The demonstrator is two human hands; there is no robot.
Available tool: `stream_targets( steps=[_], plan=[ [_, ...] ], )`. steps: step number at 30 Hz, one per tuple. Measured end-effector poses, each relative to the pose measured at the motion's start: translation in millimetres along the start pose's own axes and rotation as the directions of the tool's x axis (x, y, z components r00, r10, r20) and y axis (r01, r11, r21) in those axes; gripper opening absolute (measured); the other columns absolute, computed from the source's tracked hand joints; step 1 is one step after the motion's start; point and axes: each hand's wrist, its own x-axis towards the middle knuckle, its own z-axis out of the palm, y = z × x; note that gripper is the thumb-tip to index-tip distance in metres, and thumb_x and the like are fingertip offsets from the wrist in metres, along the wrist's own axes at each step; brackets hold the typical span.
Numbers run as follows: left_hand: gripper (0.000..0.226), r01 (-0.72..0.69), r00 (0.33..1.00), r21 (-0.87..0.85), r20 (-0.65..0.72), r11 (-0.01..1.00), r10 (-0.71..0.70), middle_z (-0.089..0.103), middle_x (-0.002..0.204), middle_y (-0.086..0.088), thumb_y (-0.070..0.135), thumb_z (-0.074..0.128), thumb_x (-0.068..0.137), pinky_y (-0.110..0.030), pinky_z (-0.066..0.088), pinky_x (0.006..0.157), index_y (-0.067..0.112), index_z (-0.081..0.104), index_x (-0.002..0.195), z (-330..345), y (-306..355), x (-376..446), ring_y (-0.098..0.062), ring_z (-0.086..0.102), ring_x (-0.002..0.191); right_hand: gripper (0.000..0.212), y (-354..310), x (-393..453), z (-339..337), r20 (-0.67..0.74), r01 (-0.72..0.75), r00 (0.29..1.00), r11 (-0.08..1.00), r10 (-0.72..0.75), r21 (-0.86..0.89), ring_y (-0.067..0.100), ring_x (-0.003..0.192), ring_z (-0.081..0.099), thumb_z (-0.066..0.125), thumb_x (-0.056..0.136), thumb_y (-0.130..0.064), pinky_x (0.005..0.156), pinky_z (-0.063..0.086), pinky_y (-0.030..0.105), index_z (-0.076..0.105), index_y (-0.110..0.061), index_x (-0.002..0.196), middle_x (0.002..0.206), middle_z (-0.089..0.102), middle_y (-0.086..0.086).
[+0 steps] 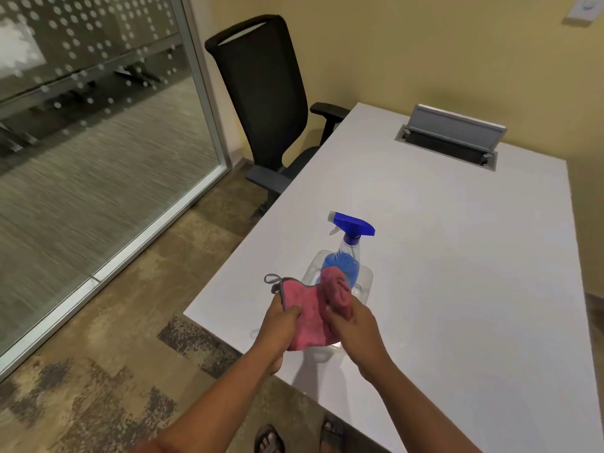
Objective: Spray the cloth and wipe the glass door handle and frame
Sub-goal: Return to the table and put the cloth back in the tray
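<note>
Head view looks down at a white table [457, 256] with both bare arms reaching over its near corner. The left hand [281, 325] pinches the pink cloth [310, 315] at its grey-edged side, thumb on top and fingers curled beneath. The right hand [353, 325] grips the bunched other end of the cloth, which rises in a roll above its fingers. Just behind the cloth a clear spray bottle [343, 266] with blue liquid and a blue trigger head stands upright on the table, partly hidden by the cloth. A black office chair [264, 93] stands at the table's far left side. To the left runs a glass wall [81, 125] with a metal frame [202, 86].
</note>
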Motion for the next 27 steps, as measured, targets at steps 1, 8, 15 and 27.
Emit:
stream_targets(
  steps=[1,8,15,27],
  plan=[
    [0.048,0.005,1.000,-0.037,0.015,0.999,-0.004,0.067,0.126,-0.003,0.005,0.047,0.097,-0.038,0.057,0.088,0.027,0.051,0.140,-2,1,1,-0.023,0.067,0.109,0.018,0,3,-1,-0.004,-0.076,0.997,0.972,0.079,0.221,0.020,0.097,0.071,0.063,0.093,-0.024,0.084,0.057,0.028,0.073,-0.025,0.107,0.100,0.077,-0.001],
    [0.045,0.056,0.981,-0.387,0.193,0.921,0.022,0.075,0.114,-0.010,-0.002,0.054,0.093,-0.031,0.060,0.063,0.027,0.067,0.125,-28,20,3,-0.022,0.074,0.092,0.087,11,12,-40,0.400,-0.440,0.882,0.133,0.249,0.888,0.041,0.133,0.051,0.049,0.087,-0.073,0.115,0.034,0.053,0.051,-0.006,0.142,0.143,0.054,0.024],
    [0.045,0.090,0.957,-0.464,0.286,0.881,0.053,0.076,0.106,-0.011,-0.001,0.057,0.087,-0.028,0.058,0.052,0.024,0.070,0.122,-28,32,6,-0.020,0.074,0.081,0.083,6,18,-43,0.547,-0.590,0.801,0.170,0.243,0.789,0.039,0.137,0.046,0.055,0.088,-0.068,0.115,0.035,0.053,0.049,-0.009,0.145,0.150,0.047,0.020],
    [0.033,-0.120,0.978,0.056,0.181,0.991,0.108,0.074,0.119,0.002,0.020,0.047,0.103,-0.028,0.058,0.080,0.042,0.067,0.116,-30,25,8,-0.015,0.072,0.105,0.025,17,38,-41,0.085,-0.525,0.839,0.756,0.538,0.392,0.033,0.089,0.073,0.068,0.087,-0.009,0.075,0.061,0.042,0.067,-0.005,0.111,0.104,0.076,0.019]
  ],
)
